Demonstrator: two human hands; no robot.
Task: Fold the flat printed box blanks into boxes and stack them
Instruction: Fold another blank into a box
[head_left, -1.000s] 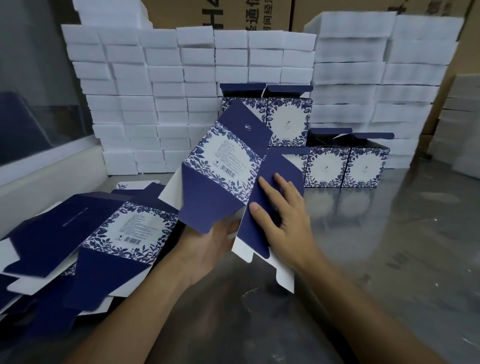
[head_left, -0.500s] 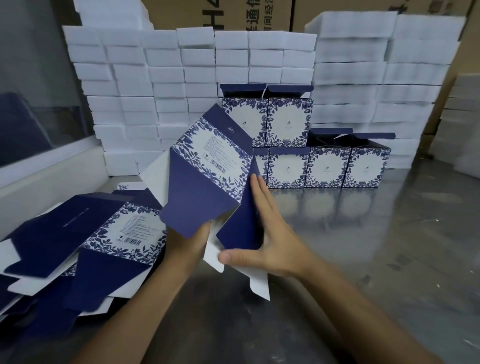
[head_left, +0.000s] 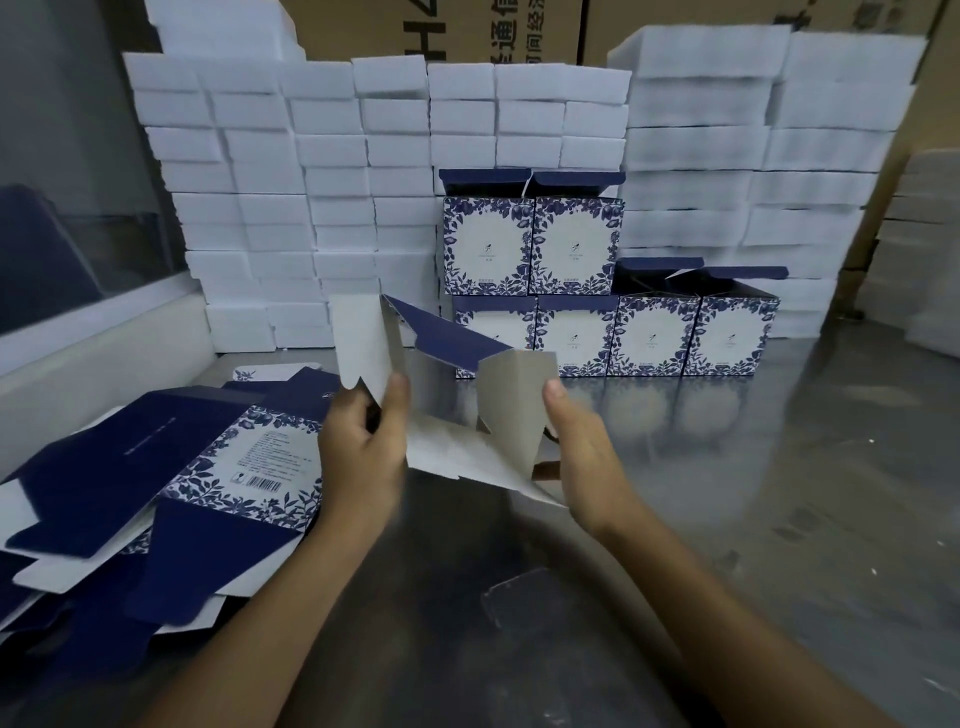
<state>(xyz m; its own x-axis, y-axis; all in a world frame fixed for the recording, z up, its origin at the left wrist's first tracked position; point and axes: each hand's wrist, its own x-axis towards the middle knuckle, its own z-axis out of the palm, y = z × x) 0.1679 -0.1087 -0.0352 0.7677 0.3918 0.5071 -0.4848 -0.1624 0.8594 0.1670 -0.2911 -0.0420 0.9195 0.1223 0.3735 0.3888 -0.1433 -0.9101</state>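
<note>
Head view: a half-opened box blank (head_left: 457, 410) is held in the air between both hands, nearer the viewer than the stacked folded boxes (head_left: 613, 291) and just above the steel tabletop (head_left: 779, 467). Its white unprinted inside is turned toward the camera; one navy panel shows at the top edge. The long axis is judged to run roughly left to right, tilted, with the bottom flaps hanging toward the tabletop. The left hand (head_left: 363, 447) is clamped on the left panel, thumb in front and fingers curled round the card edge. The right hand (head_left: 576, 447) is closed on the right panel, thumb tip pressed on the white face; its fingers are hidden behind the card. The two hands are equally near, one at each end, so squaring the tube is judged to depend on pushing those ends toward each other. The card is thin, matt and stiff, with creased fold lines and rounded tab corners. Flat blanks (head_left: 156, 493), navy with a leaf border, lie heaped left of the held blank. White foam blocks (head_left: 311, 182) are stacked behind the folded boxes.
</note>
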